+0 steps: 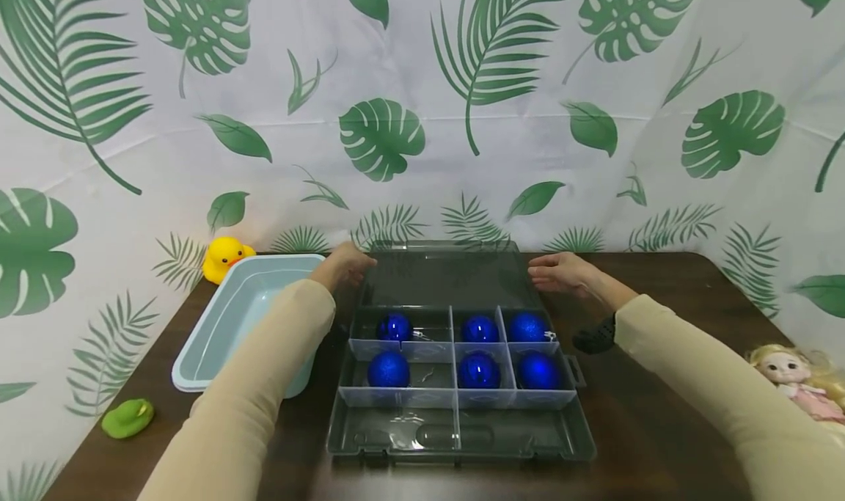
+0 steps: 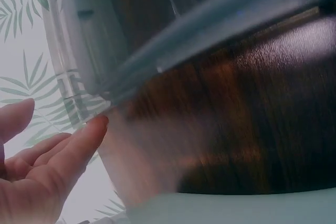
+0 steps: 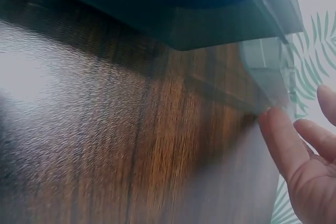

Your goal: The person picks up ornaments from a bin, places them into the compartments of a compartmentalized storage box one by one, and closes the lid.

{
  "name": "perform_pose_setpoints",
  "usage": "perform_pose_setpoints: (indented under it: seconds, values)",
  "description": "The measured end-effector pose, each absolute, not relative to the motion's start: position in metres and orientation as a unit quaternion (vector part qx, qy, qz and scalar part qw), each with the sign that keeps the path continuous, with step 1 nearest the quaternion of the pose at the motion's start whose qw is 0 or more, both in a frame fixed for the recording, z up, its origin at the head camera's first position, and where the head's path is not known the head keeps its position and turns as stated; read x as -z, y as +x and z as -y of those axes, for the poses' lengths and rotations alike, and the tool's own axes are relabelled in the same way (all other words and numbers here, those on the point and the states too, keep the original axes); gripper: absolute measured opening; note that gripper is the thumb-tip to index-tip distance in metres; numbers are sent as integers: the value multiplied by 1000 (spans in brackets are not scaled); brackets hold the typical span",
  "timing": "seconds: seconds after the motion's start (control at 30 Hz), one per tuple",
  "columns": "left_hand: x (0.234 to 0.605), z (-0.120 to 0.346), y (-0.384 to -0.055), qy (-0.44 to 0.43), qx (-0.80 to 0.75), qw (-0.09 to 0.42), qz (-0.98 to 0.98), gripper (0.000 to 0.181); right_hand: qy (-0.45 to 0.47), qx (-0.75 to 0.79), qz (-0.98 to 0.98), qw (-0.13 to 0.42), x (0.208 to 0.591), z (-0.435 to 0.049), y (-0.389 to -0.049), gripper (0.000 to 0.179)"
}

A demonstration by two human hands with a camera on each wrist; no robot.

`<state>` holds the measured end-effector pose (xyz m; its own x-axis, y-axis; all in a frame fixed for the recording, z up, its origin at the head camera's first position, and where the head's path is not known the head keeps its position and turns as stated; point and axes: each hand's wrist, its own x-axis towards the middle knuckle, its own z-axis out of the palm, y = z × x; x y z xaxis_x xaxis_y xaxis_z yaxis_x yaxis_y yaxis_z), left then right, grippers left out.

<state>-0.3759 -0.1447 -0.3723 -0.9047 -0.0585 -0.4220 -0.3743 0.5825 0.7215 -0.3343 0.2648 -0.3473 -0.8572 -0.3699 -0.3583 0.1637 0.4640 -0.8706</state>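
Observation:
A smoky clear plastic organizer box [image 1: 425, 436] lies unfolded, its lid [image 1: 449, 281] leaning back at the far side. Several blue Christmas baubles [image 1: 480, 370] sit in its far and middle compartments; the front row holds none. My left hand [image 1: 345, 264] is at the lid's left edge, and in the left wrist view its straight index fingertip [image 2: 100, 121] meets the lid's corner. Across from it, my right hand [image 1: 566, 275] reaches the lid's right edge. In the right wrist view a straight fingertip [image 3: 273, 116] is right at the lid's edge, thumb apart.
Left of the box stands a pale blue basin [image 1: 198, 354], partly behind my left forearm. A yellow rubber duck [image 1: 224, 259] sits behind it and a green duck [image 1: 128, 418] in front. At the right table edge lies a blonde doll [image 1: 792, 384]. A leaf-patterned curtain [image 1: 422, 119] hangs behind.

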Motion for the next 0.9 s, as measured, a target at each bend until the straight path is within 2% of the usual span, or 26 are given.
perform_pose_setpoints:
  seconds: [0.1,0.17,0.27,0.37,0.43,0.53,0.7,0.83,0.9]
  values:
    - [343,131,-347,-148,-437,188,-867,43,-54,515,-816,257,347,-264,-335,55]
    - [342,130,-347,-154,-444,192,-862,43,-55,516,-817,254,346,-262,-335,55]
    - [372,145,-379,-147,-467,204,-848,44,-51,523,-815,247,344,-261,-336,53]
    - [413,165,-425,-139,-501,218,-826,33,-49,528,-816,231,343,-260,-337,53]
    - [423,172,-437,-147,-515,225,-814,31,-47,531,-818,215,341,-260,-336,52]
    - [423,178,-441,-141,-534,211,-806,26,-51,534,-823,188,339,-259,-334,51]
    - [385,170,-409,-131,-557,151,-806,29,-58,534,-832,139,333,-255,-329,51]
    - [322,148,-350,-131,-512,108,-842,42,-64,516,-851,77,327,-253,-324,47]
    - [296,140,-322,-135,-488,100,-856,42,-73,503,-860,47,323,-252,-321,43]
